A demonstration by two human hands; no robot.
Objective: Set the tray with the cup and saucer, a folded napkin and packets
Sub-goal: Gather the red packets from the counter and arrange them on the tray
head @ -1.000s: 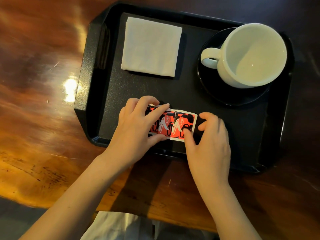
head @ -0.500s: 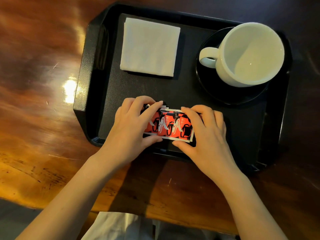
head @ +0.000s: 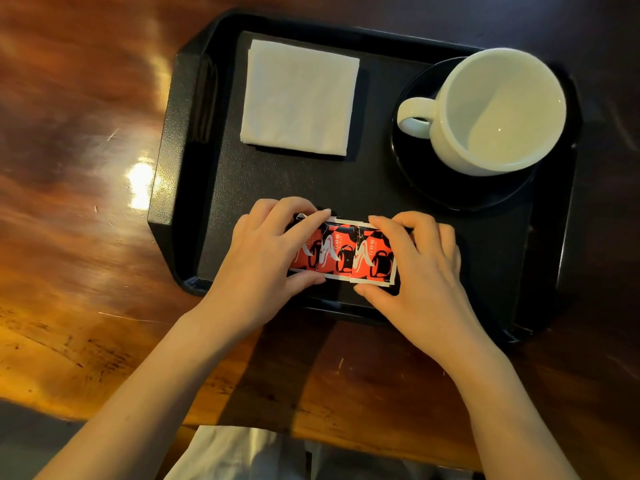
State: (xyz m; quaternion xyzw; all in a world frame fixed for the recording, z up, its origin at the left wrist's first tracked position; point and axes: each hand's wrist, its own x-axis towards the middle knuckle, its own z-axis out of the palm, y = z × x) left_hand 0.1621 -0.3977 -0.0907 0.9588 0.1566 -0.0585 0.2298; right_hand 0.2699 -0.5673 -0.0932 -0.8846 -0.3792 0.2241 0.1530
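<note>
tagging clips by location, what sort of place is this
Likely a cafe: a black serving tray on a glossy wooden table, with a white cup on its saucer and red sugar packets.

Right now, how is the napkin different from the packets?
The napkin is plain white; the packets are printed red, black and white. The napkin is one folded square; the packets are several, overlapping in a row. Nobody touches the napkin at the far side, while the left hand and right hand pinch the packets near the front edge. Both lie flat on the black tray.
</note>
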